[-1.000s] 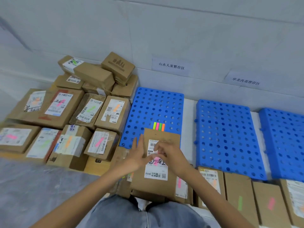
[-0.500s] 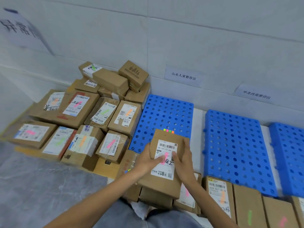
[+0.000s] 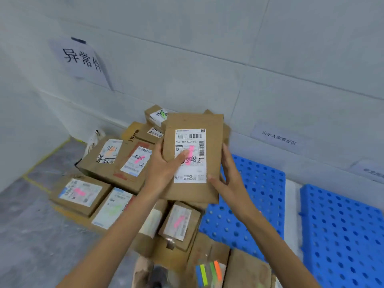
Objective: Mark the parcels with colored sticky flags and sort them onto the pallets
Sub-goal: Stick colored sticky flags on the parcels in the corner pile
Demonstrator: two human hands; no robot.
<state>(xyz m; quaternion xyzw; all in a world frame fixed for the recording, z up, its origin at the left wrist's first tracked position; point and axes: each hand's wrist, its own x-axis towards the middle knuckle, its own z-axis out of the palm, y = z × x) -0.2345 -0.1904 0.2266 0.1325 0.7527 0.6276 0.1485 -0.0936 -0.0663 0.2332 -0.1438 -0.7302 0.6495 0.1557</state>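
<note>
The thumb of the left hand [image 3: 164, 169] is laid across the white label [image 3: 190, 175], with its tip on the pink sticky flag [image 3: 190, 152]. The other fingers of that hand are hidden behind. The right hand [image 3: 230, 179] is clamped on the other long edge, with the thumb pressed on the front near the low corner and the fingers [image 3: 225, 151] curled round the edge.

Between both hands a flat brown paper parcel [image 3: 193, 121] is held. Its long side is pointed up and away from the person, nearly upright.

The parcel is held above and just left of the near blue plastic pallet with holes [image 3: 259, 194]. That pallet is down and to the right, and the right hand is nearer to it. Further left of the pallet, a pile of brown cardboard parcels [image 3: 93, 165] is seen. Below the pallet's near edge, a pad of coloured sticky flags [image 3: 208, 273] is seen.

The flag seems already stuck, so a put-down is likely next. Which pallet is meant cannot be told.
</note>
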